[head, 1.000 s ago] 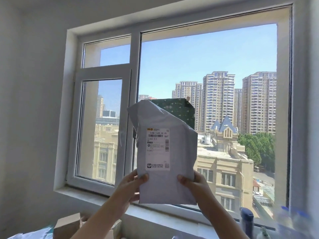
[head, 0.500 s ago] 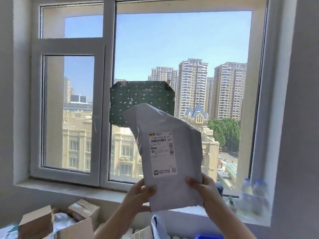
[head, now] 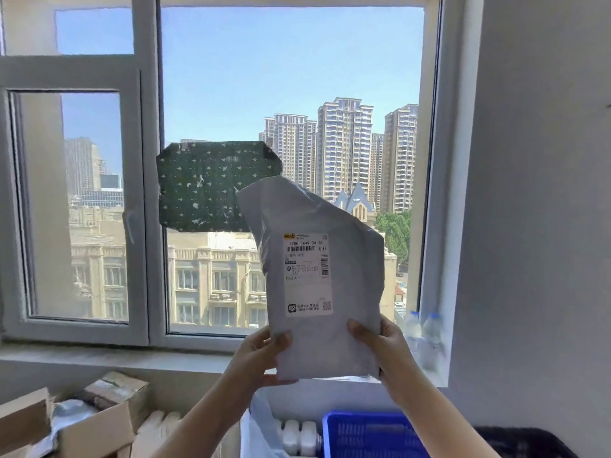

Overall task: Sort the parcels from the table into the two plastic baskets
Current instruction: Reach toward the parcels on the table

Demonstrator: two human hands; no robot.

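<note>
View tilted lower; both hands [head: 264,353] grip grey parcel [head: 317,292] upright; blue basket [head: 367,434] below.

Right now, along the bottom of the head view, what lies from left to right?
Cardboard boxes → white bottles → blue basket → black basket.

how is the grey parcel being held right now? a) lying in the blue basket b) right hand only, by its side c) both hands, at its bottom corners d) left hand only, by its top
c: the left hand and right hand each grip a bottom corner of the grey parcel, which is up in front of the window, above the blue basket.
</note>
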